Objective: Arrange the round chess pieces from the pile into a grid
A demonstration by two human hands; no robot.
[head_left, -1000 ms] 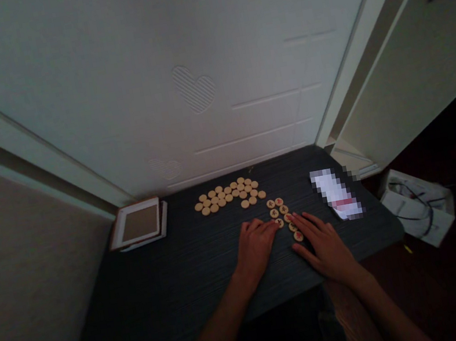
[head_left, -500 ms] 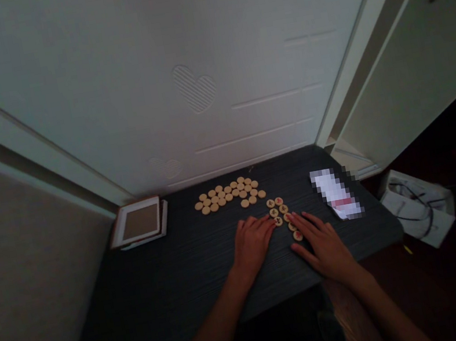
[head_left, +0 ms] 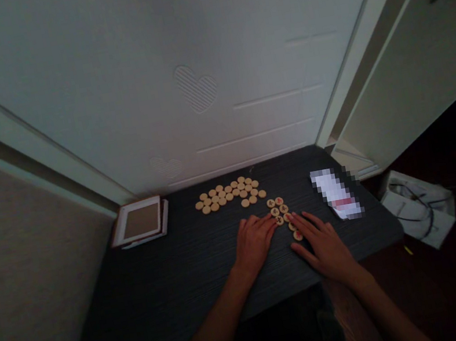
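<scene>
Both of my hands lie flat on a dark table [head_left: 164, 287]. My left hand [head_left: 255, 242] has its fingertips touching a small cluster of round wooden game discs [head_left: 279, 206] with red and dark marks. Just right of that cluster rests my right hand [head_left: 320, 241], fingers spread, with one marked disc [head_left: 298, 235] by its index finger. A larger group of several blank-faced wooden discs [head_left: 227, 193] sits farther back near the wall. Neither hand grips anything.
A flat white-framed box [head_left: 140, 222] lies at the table's back left. A blurred white packet [head_left: 336, 193] sits at the right side. A white bag [head_left: 420, 207] is on the floor right of the table. A white panelled wall stands behind.
Both hands have stayed almost still on the table beside the marked discs; the view shifted only slightly.
</scene>
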